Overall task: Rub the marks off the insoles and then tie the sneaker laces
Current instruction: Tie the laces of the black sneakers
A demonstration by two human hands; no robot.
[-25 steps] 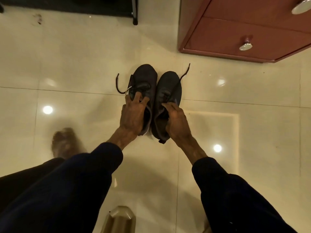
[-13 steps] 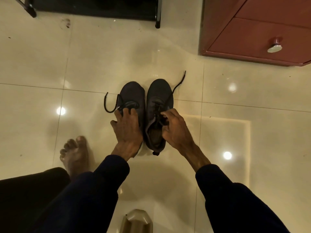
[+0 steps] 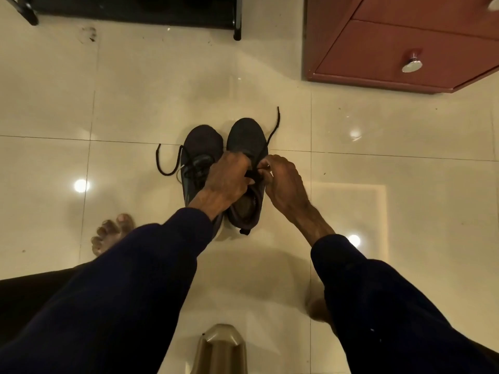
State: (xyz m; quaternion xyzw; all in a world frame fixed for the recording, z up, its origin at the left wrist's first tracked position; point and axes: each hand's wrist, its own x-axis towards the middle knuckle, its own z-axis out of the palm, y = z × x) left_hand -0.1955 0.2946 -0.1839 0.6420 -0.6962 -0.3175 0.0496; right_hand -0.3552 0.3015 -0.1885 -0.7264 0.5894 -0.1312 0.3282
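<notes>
Shifted since half a second ago: left hand off the left dark fabric sneaker and across onto the right dark fabric sneaker, now meeting the right hand above the tongue. Both curled in and pinching the thin black lace of that right sneaker, fingertips almost touching over the eyelets; which strand sits in which hand, too dark to tell. Leaves one free lace end trailing out past the toe onto the glossy cream floor tiles.

Leaves the left sneaker untouched as well, pressed side by side against its partner, with its own loose black lace lying in an open curve on the tiles, untied. Shows a greyish insole seated inside the right sneaker's opening; any marks on it too dim to judge.

Reads as rubbing set aside and tying begun, right sneaker first. No knot or bow visible yet. Probably calls next for crossing the strands and drawing them snug, then repeating on the left sneaker.

Elsewhere: reddish-brown wooden drawer unit at far right; bare foot on the tiles, apart from the sneakers.
</notes>
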